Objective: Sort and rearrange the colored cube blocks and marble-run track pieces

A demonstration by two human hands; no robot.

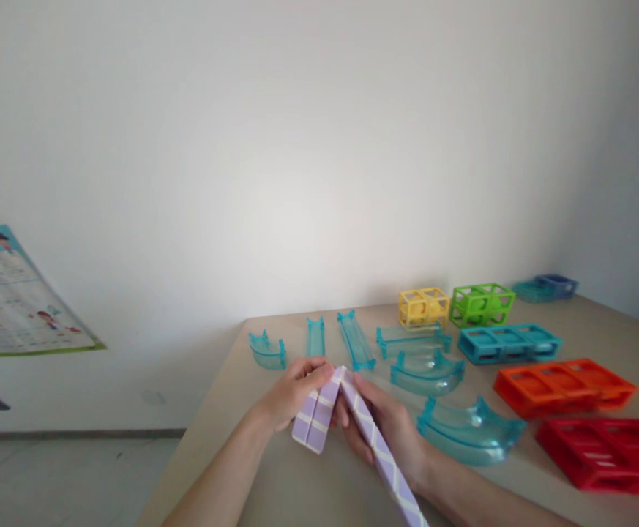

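Both hands hold a lilac folded piece (316,423) with white grid lines, stiff-looking and bent at its top. One short, wide part slants down to the left; a long narrow part runs down to the right, past the bottom edge of the view. My left hand (297,391) pinches the short part close to the bend. Around the long part, my right hand (393,432) is closed, its fingers partly behind the piece. Just beyond the hands lie clear blue straight track pieces (356,340), and to the right a curved blue track piece (470,432).
On the table (214,432) stand a yellow frame block (423,307), a green frame block (482,304), a teal frame block (509,344), an orange frame block (563,386) and a red frame block (610,454). A white wall (319,161) rises behind; a poster (17,300) hangs left.
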